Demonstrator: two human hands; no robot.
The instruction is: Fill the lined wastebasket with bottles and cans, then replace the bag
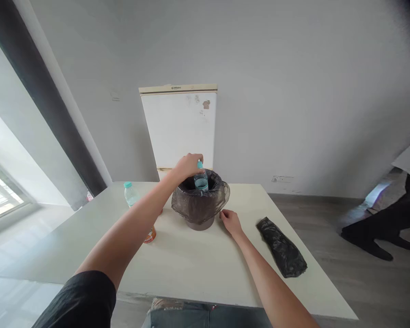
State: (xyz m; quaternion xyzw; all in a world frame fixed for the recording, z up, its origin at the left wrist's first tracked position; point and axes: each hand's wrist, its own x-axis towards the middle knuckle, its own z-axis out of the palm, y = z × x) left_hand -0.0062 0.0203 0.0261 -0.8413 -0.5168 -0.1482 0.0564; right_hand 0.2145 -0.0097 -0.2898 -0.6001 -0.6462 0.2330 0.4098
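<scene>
My left hand grips a clear plastic bottle near its blue cap, with the bottle's lower part inside the opening of a bin. A dark, thin bag lines the bin and hangs over its rim. My right hand is closed at the bag's lower right edge, beside the bin; whether it pinches the film is too small to tell.
Another blue-capped bottle stands left on the white table, near an orange-labelled container partly behind my left forearm. A folded black bag lies right. Beyond are a white fridge and a person's dark-clothed legs.
</scene>
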